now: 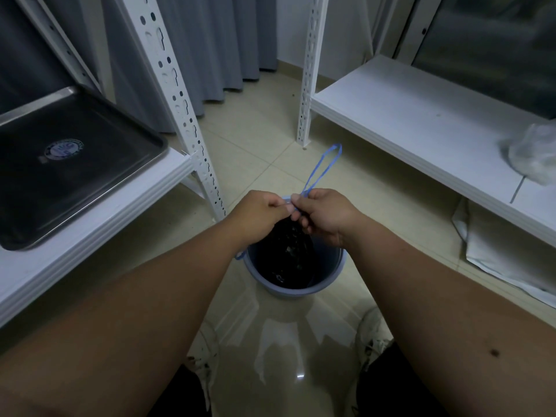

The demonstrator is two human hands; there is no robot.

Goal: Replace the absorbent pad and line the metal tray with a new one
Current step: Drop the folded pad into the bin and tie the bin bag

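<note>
Blue drawstring (323, 167) pinched by both hands (293, 213) above bin (328, 284).

Metal tray (90, 164): rectangular, stainless, rounded corners, raised rim. It lies flat on the white shelf (126, 206) at left, with one corner close to the shelf's front edge. Interior is bare and dark with reflections; a round blue-and-white sticker (64, 149) sits near the centre of the base. No pad lines it. A white crumpled sheet (532, 155), possibly a pad, lies on the right-hand shelf (421, 121).
</note>
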